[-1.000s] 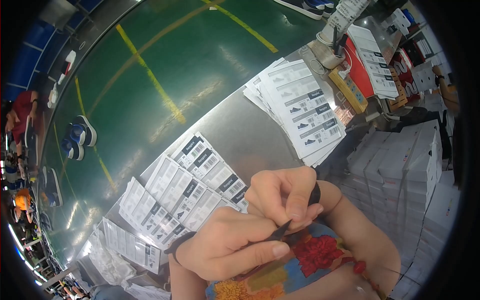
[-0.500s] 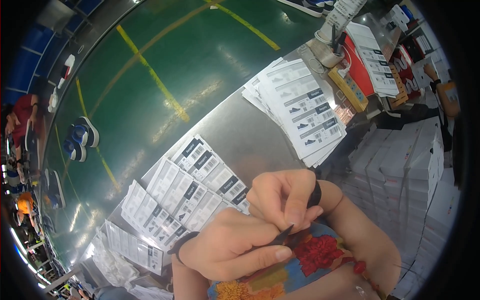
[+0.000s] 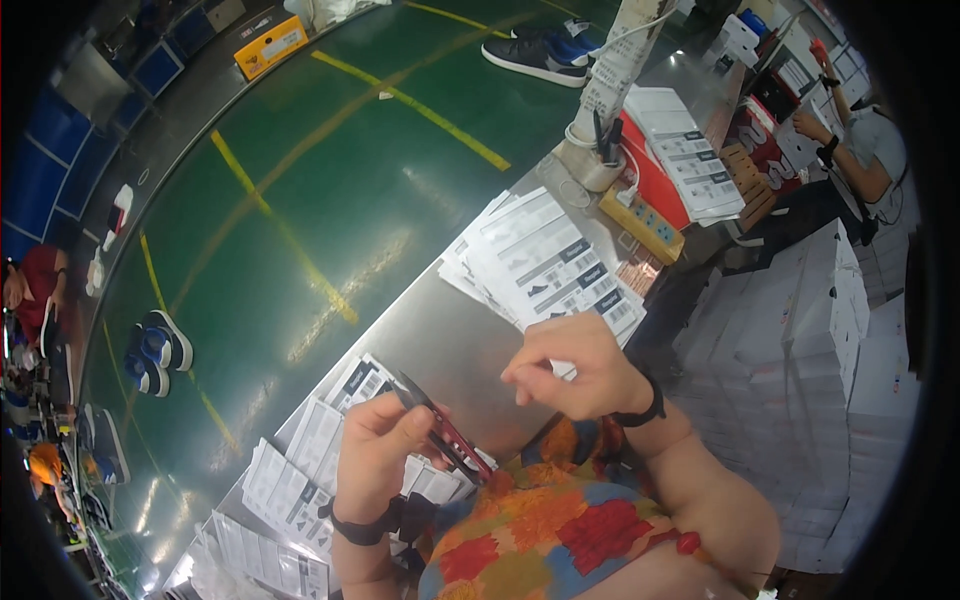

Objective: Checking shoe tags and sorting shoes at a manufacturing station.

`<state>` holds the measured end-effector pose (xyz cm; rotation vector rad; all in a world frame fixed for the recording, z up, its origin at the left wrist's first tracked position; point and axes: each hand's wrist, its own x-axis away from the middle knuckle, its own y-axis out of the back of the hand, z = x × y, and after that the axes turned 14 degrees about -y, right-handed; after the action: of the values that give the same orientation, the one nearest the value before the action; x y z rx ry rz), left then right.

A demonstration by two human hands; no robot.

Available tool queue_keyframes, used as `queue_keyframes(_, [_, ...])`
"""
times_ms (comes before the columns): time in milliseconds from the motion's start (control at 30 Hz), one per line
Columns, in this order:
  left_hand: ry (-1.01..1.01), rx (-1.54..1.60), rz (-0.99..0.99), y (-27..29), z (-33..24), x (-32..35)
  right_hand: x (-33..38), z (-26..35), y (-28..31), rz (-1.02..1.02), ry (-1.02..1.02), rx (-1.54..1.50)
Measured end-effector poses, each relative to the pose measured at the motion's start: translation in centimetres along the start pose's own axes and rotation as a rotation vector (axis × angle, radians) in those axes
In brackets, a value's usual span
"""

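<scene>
My left hand [image 3: 378,450] is closed around a slim, pointed tool [image 3: 452,440], dark with red along its length. Its dark tip sticks up past my thumb; whether it is snips or tweezers I cannot tell. My right hand [image 3: 580,368] hovers apart from it to the right, fingers curled and thumb pressed in. A small white patch shows in the gap of its fingers, and I cannot tell whether it is held or lies behind. Fanned printed label sheets [image 3: 290,490] lie beside my left hand. Another stack of label sheets [image 3: 530,255] lies just beyond my right hand.
A green surface [image 3: 300,210] with yellow lines runs beyond the metal table edge, carrying dark shoes [image 3: 540,58] and blue-lined shoes [image 3: 158,350]. At right are a power strip [image 3: 645,225], a pen holder [image 3: 592,165], a post [image 3: 620,70] and stacked white boxes [image 3: 770,330]. Other people work nearby.
My hands were together at the dark tip; now they are apart. The left has moved left and raised the tool, showing its red part. The view has shifted.
</scene>
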<state>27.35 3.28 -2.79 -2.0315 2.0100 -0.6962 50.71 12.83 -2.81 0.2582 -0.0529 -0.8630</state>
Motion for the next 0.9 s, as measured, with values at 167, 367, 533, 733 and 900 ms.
queue_keyframes(167, [0.082, 0.184, -0.066, 0.6, 3.2, -2.7, 0.0, -0.7, -1.3, 0.041, 0.304, 0.376])
queue_keyframes(367, [0.287, 0.103, 0.035, -1.0, 3.0, -3.0, -1.1, -1.9, 1.7, -0.098, 0.349, 0.444])
queue_keyframes(533, [-0.321, -1.293, 0.086, 2.3, 1.3, -0.6, -3.8, -5.1, 13.3, -0.891, -0.122, 0.324])
queue_keyframes(733, [-0.068, -1.734, -0.148, 8.7, 3.7, 3.2, -6.4, -11.1, 21.2, -0.908, -0.372, 0.519])
queue_keyframes(900, [-0.23, -1.772, -0.08, 9.7, 7.3, 2.9, -6.6, -9.9, 19.0, -0.821, -0.453, 1.022])
